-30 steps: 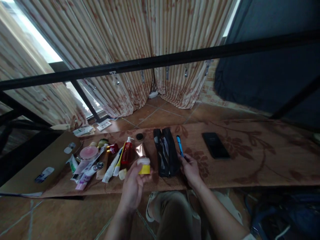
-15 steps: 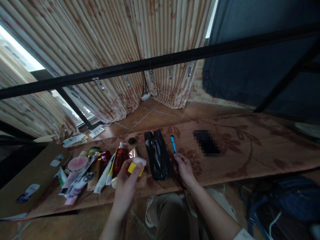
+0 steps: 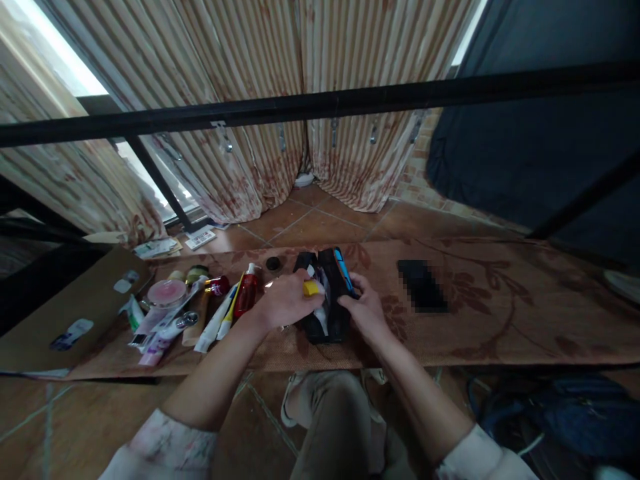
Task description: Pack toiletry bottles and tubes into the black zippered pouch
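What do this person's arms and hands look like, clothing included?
The left hand and right hand are bare human hands; no gloves or cables show. Both forearms are uncovered; the pale fabric left sleeve has a blotchy grey-pink print, while the whitish right sleeve looks mostly plain.

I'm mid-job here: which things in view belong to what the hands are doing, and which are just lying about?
Likely in the job:
- yellow item, in the left hand
- black pouch, open
- blue stick, seemingly held in the right hand
- perhaps the red bottle, untouched

Seemingly lying about:
- pixelated dark item
- carton
- backpack
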Motion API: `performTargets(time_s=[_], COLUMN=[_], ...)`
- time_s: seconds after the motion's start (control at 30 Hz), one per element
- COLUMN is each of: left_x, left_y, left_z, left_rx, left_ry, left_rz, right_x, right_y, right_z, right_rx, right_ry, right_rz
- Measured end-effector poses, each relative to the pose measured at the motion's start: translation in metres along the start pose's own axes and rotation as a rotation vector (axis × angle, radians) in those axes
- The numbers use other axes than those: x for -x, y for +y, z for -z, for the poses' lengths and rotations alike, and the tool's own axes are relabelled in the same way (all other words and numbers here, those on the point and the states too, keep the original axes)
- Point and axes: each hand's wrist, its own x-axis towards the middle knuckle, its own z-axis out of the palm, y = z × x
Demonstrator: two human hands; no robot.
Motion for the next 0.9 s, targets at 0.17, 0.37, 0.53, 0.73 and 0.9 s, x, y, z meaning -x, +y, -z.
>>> performTargets(time_s=[0.17, 0.37, 0.53, 0.73, 0.9], left_x=[0.010, 0.001, -0.008, -0.011, -0.018], left_y=[-0.008, 0.007, 0.014, 0.014, 0.018], left_z=[-0.001, 0.000, 0.001, 0.001, -0.005], left_rx=[-0.276, -0.356, -0.422, -0.478, -0.483], left_ry=[-0.122, -0.204, -0.274, -0.331, -0.497], left_rz=[0.034, -0.075, -0.138, -0.180, -0.287], right_x=[-0.001, 0.007, 0.007, 0.007, 0.006], right_y=[0.013, 0.011, 0.008, 0.012, 0.011], right_z=[0.018, 0.020, 0.020, 0.024, 0.024], right_rx=[0.036, -0.028, -0.075, -0.073, -0.062], right_ry=[0.116, 0.110, 0.089, 0.069, 0.064], right_rz=[-0.059, -0.094, -0.084, -0.074, -0.077])
